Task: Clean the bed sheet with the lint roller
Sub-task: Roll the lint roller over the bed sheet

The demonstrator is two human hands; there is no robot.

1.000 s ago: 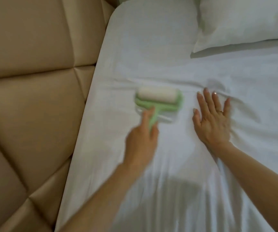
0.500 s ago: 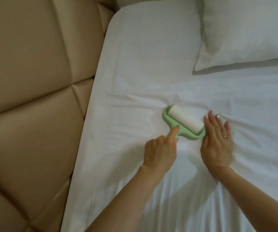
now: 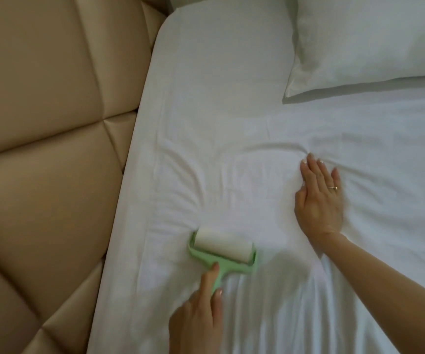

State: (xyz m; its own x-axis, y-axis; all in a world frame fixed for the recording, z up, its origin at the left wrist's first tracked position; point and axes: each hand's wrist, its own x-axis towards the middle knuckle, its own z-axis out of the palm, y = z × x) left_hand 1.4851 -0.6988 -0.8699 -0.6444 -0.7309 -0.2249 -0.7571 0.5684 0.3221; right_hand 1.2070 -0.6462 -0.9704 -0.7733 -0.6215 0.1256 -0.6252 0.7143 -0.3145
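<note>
Left hand: the left hand is gripping the green handle of the lint roller, with the forefinger lying stretched along the handle toward the roller's frame and the thumb pressing on the handle's other side.
Left hand pose: it is coming up from the bottom edge of the frame, back of the hand facing the camera, and only the hand and wrist are showing.
Right hand: the right hand is lying open and flat on the bed sheet, palm down, fingers straight and close together, pressing the cloth; a ring is showing on one finger.
Right arm: the bare forearm is reaching in from the lower right corner, slanting up toward the middle right of the frame.
Lint roller: its white roll is resting on the sheet in the lower middle of the frame, well apart from the right hand.
Bed sheet: white cloth is wrinkling in folds that fan out above the roller and around the right fingertips.
Pillow: a white pillow is lying in the upper right corner.
Padded panel: a tan quilted panel is filling the left side, beside the mattress edge.
</note>
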